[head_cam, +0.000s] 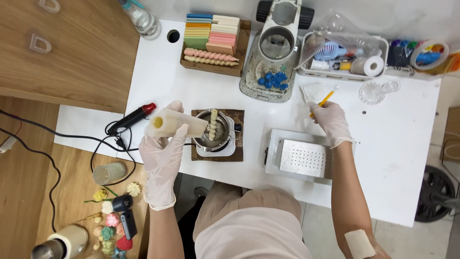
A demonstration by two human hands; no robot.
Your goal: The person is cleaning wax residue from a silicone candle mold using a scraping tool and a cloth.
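Head view: gloved left hand is closed around a cream cylinder mould, just left of the metal pot, hiding its lower side. Right hand, well right of the pot, pinches a yellow tool; its tip is unclear.

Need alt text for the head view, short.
Seen from above, a gloved left hand holds a cream mould beside a small metal pot with a twisted candle in it; the gloved right hand holds a yellow tool over a white table.
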